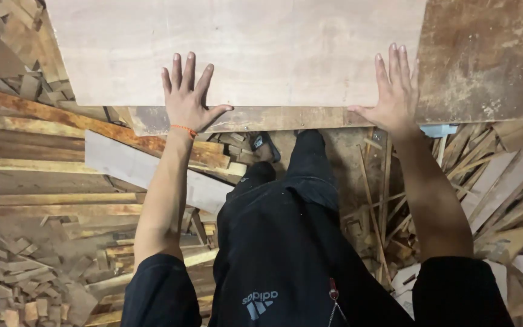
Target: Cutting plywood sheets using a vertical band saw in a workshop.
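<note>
While the person's black trousers fill the near view, offcuts of brown scrap wood lie heaped on the floor to either side of them. Beyond the trousers, the left hand lies flat on the large pale plywood sheet, fingers spread wide, holding nothing; an orange band circles its wrist. The right hand presses flat on the same sheet near its right edge, fingers straight and close together, thumb out along the near edge. Right of the sheet, touching it, lies a stained brown board.
</note>
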